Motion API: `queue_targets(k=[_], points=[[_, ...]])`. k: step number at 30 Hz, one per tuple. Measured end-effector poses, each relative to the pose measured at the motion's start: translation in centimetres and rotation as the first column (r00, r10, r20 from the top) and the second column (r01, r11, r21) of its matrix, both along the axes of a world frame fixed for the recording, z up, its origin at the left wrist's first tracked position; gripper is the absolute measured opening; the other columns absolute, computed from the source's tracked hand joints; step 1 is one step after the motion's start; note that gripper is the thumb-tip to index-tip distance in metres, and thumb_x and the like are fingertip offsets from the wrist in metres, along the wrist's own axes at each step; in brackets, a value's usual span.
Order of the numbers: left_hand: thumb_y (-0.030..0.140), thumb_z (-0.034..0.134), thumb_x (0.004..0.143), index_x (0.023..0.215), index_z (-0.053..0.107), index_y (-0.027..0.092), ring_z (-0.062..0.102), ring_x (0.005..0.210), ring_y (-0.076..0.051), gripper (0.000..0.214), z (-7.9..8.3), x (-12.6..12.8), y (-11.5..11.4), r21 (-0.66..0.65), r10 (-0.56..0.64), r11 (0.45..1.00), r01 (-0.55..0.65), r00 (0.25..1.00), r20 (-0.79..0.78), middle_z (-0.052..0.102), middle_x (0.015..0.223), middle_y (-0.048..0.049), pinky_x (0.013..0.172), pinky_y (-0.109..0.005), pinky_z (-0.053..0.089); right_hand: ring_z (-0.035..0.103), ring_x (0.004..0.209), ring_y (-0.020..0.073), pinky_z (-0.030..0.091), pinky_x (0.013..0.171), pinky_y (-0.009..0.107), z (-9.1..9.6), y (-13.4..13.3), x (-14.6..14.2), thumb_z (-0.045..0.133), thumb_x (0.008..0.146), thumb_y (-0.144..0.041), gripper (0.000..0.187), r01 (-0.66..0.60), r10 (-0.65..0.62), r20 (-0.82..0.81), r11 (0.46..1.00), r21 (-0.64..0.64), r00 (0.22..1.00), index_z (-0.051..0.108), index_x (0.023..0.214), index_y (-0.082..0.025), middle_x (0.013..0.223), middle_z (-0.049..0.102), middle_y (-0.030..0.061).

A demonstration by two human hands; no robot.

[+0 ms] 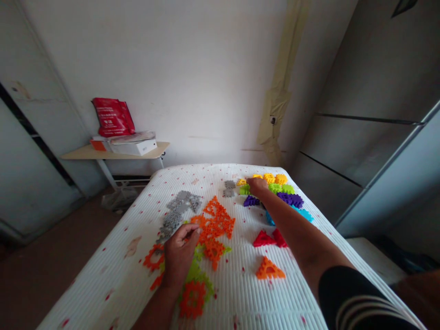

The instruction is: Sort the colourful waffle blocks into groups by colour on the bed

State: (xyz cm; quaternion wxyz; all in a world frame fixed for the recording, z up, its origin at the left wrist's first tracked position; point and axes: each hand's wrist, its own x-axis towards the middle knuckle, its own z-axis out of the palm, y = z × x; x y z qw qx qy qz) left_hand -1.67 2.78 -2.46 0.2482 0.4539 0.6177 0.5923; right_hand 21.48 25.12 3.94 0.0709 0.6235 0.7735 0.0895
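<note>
Room: bare white wall behind, grey cabinet doors at right, a small side table at left carrying a red bag and a white box.
Surface: a bed with a white ribbed mattress cover dotted with small red marks; it carries all the pieces.
Head view, left hand: the left hand rests low on the cover, its grip together on the edge of the orange interlocking pieces, thumb and fingers pinching at the near rim of that joined cluster.
Under the left hand: lime green pieces and an orange gear-shaped piece lie partly beneath the wrist.
Head view, right hand: the right hand is stretched to the far end of the bed, its grip closed down among the yellow pieces; whether it clamps one cannot be told, as the fingers are turned away.
Near the right hand: green pieces, purple pieces and blue pieces lie just beside the forearm; grey pieces lie well apart to the left.
Loose pieces: a red triangle and an orange triangle sit between the arms.
Doing it well: my judgement is that the left hand should steady the orange cluster flat while the right lifts one piece cleanly, without dragging its sleeve across the blue ones.
</note>
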Motion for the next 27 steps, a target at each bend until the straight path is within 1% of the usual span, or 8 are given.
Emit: queue_targets(k=[5,12,14,16,19,23,25,27], points=[[0.037,0.062,0.07,0.081,0.065,0.016,0.064,0.07,-0.017,0.024,-0.1,0.0,0.2,0.029,0.004,1.0,-0.005,1.0,0.018,0.069,0.074,-0.0042,0.068,-0.028,0.051,0.06,0.103,0.0261,0.045,0.083,0.036,-0.2,0.2,-0.1,0.042,0.089,-0.022,0.038,-0.011,0.011,-0.001,1.0,0.008,1.0,0.055,0.124,-0.021,0.115,0.062,0.0153],[0.035,0.062,0.068,0.08,0.066,0.015,0.061,0.067,-0.015,0.023,1.4,-1.4,-0.1,0.025,0.112,0.993,-0.113,0.994,0.009,0.067,0.073,-0.003,0.064,-0.025,0.048,0.062,0.098,0.0269,0.046,0.076,0.034,0.2,-0.4,-0.2,0.043,0.086,-0.015,0.037,-0.041,0.041,-0.003,0.999,0.035,0.999,0.057,0.12,-0.018,0.108,0.065,0.0163],[0.033,0.061,0.069,0.081,0.067,0.016,0.062,0.068,-0.015,0.023,1.8,-2.6,-0.2,0.001,0.079,0.997,-0.079,0.996,-0.035,0.068,0.075,-0.0033,0.065,-0.026,0.048,0.062,0.098,0.0272,0.046,0.075,0.035,0.9,-1.1,-0.5,0.045,0.085,-0.015,0.04,-0.062,0.062,-0.007,0.997,0.056,0.998,0.053,0.124,-0.019,0.108,0.064,0.0155],[0.03,0.059,0.069,0.079,0.069,0.017,0.062,0.07,-0.016,0.019,2.1,-3.9,-0.5,-0.089,-0.047,0.996,0.031,0.982,-0.185,0.069,0.075,-0.0035,0.068,-0.027,0.047,0.061,0.099,0.0278,0.046,0.075,0.036,1.7,-1.9,-0.9,0.045,0.084,-0.017,0.043,-0.094,0.095,-0.015,0.992,0.085,0.995,0.05,0.126,-0.02,0.111,0.063,0.0149],[0.023,0.059,0.067,0.075,0.071,0.021,0.06,0.076,-0.018,0.015,2.5,-4.8,-1.0,-0.25,-0.257,0.958,0.143,0.818,-0.514,0.068,0.078,-0.0042,0.073,-0.03,0.044,0.059,0.102,0.028,0.045,0.077,0.036,3.0,-3.5,-1.4,0.045,0.085,-0.022,0.043,-0.158,0.163,-0.024,0.98,0.123,0.986,0.047,0.128,-0.022,0.117,0.06,0.0133],[0.016,0.063,0.062,0.077,0.071,0.023,0.056,0.083,-0.02,0.019,2.7,-3.9,-1.5,-0.356,-0.36,0.927,0.117,0.54,-0.761,0.064,0.079,-0.0047,0.075,-0.03,0.04,0.06,0.098,0.0272,0.045,0.074,0.034,4.3,-6.2,-2.0,0.049,0.084,-0.027,0.041,-0.259,0.267,-0.039,0.954,0.151,0.963,0.051,0.125,-0.024,0.117,0.061,0.0102],[0.014,0.062,0.062,0.073,0.07,0.023,0.055,0.083,-0.02,0.016,2.5,-3.3,-1.5,-0.381,-0.374,0.921,0.087,0.474,-0.797,0.062,0.077,-0.0046,0.073,-0.029,0.038,0.061,0.097,0.0267,0.046,0.074,0.034,4.5,-7.9,-2.3,0.049,0.084,-0.028,0.039,-0.284,0.292,-0.051,0.95,0.131,0.955,0.053,0.123,-0.024,0.115,0.062,0.01],[0.013,0.061,0.062,0.068,0.067,0.021,0.055,0.081,-0.019,0.012,2.3,-3.0,-1.4,-0.385,-0.369,0.921,0.067,0.472,-0.801,0.061,0.075,-0.0042,0.072,-0.028,0.037,0.062,0.097,0.0261,0.046,0.075,0.034,4.4,-9.8,-2.7,0.05,0.085,-0.03,0.038,-0.32,0.327,-0.07,0.943,0.092,0.942,0.054,0.122,-0.023,0.113,0.063,0.0097]])
